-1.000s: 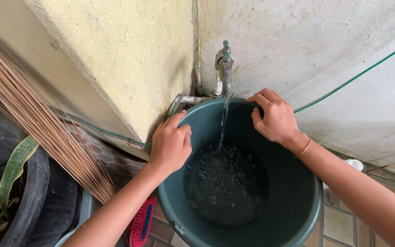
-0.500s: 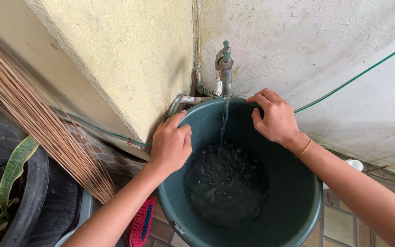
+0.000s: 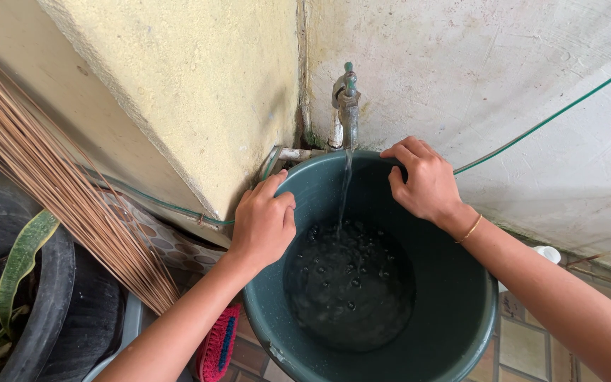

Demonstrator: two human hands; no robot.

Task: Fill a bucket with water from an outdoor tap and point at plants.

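Both hands clamp the rim of a dark green plastic bucket (image 3: 454, 311), which sits under a metal tap (image 3: 348, 106) in the corner where 2 walls meet. The left hand (image 3: 264, 225) is closed over the near-left rim, thumb up along the outer edge and fingers curled over the lip. The right hand (image 3: 422, 180) is closed over the far-right rim, fingers hooked inside; a thin gold bangle (image 3: 471, 229) rings its wrist.

Between the 2 grips a thin stream of water (image 3: 344, 194) falls from the tap into the bucket, where the pooled water is dark and bubbled. The bucket's near edge is cut off by the frame.

Left of the left-hand grip rises a rough yellow plaster wall (image 3: 199, 92); behind the right-hand grip is a smoother, stained white wall (image 3: 503, 78) crossed by a thin green hose (image 3: 553, 117).

Further left lean the stiff brown bristles of a stick broom (image 3: 51, 198), above a black tyre planter (image 3: 58, 297) with a long green leaf (image 3: 22, 258). Below the left forearm lies a red and blue scrubbing brush (image 3: 220, 346), partly hidden. A small white object (image 3: 549, 253) beyond the right forearm is too hidden to identify. Brown floor tiles (image 3: 528, 346) show at lower right.
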